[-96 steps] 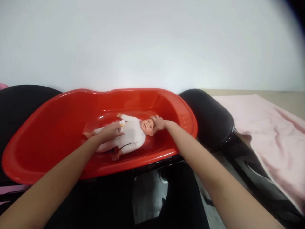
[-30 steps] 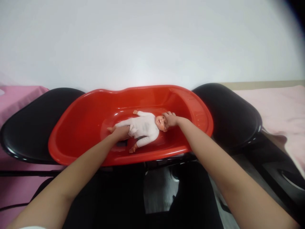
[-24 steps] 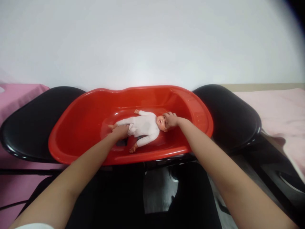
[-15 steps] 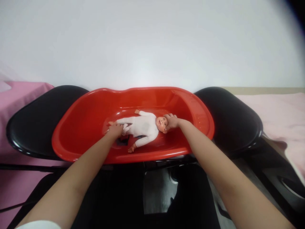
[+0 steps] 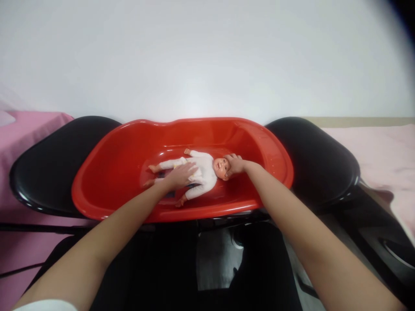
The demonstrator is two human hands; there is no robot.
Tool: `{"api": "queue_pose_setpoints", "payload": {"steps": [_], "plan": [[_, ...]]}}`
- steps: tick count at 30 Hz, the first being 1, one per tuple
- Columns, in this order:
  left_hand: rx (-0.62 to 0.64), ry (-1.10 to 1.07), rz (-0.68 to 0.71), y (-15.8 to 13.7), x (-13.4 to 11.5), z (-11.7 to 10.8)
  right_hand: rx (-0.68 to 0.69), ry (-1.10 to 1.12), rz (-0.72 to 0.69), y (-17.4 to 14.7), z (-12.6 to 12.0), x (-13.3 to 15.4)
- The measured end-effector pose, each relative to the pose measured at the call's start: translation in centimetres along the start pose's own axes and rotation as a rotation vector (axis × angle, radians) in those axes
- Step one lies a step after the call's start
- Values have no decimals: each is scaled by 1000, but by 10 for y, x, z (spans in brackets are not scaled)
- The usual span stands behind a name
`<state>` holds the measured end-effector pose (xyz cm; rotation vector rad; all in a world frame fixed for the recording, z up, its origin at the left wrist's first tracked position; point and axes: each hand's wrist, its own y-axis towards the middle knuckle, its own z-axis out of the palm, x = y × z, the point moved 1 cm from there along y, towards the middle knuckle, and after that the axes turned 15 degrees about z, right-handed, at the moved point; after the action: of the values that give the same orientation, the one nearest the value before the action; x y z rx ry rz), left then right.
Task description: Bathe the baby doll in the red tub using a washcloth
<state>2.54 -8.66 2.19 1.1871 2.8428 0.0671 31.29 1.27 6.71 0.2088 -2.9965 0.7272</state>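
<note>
A baby doll (image 5: 205, 168) in a white long-sleeved top lies on its back in a red baby bath (image 5: 97, 172). Its head points right and its bare feet point left. My right hand (image 5: 235, 164) curls round the top of the doll's head. Over the belly, my left hand (image 5: 182, 175) presses down with a crumpled white cloth (image 5: 196, 175) under its fingers. The white of the cloth blends with the doll's clothing, so its outline is partly lost. My left forearm crosses the bath's near rim.
Black rounded panels flank the bath, one on the left (image 5: 48, 168) and one on the right (image 5: 324, 168). Pink cloth (image 5: 32, 134) covers a surface at far left, and a pale pink sheet (image 5: 372, 160) lies at right. A white wall (image 5: 194, 56) rises behind.
My left hand has moved right with the white cloth, from the doll's lower legs up to its belly, uncovering the feet. My right hand stays at the head.
</note>
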Motion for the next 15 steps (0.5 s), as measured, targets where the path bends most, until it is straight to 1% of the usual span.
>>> {"api": "queue_pose_setpoints", "payload": {"steps": [1,3,8,11,13,15], "plan": [[40,13,59,0,-3,6,-1,-1,0,0,0,0],[61,26,88,-4,-1,15,-1,0,3,-2,-1,1],[45,88,-7,-19,22,30,15,4,6,-5,-1,2],[44,108,-40,-20,26,32,-16,31,-6,-13,-9,5],[50,115,-52,-19,24,31,-101,111,-83,-31,-21,12],[51,109,-56,-16,22,26,-210,270,-239,-64,-32,27]]}}
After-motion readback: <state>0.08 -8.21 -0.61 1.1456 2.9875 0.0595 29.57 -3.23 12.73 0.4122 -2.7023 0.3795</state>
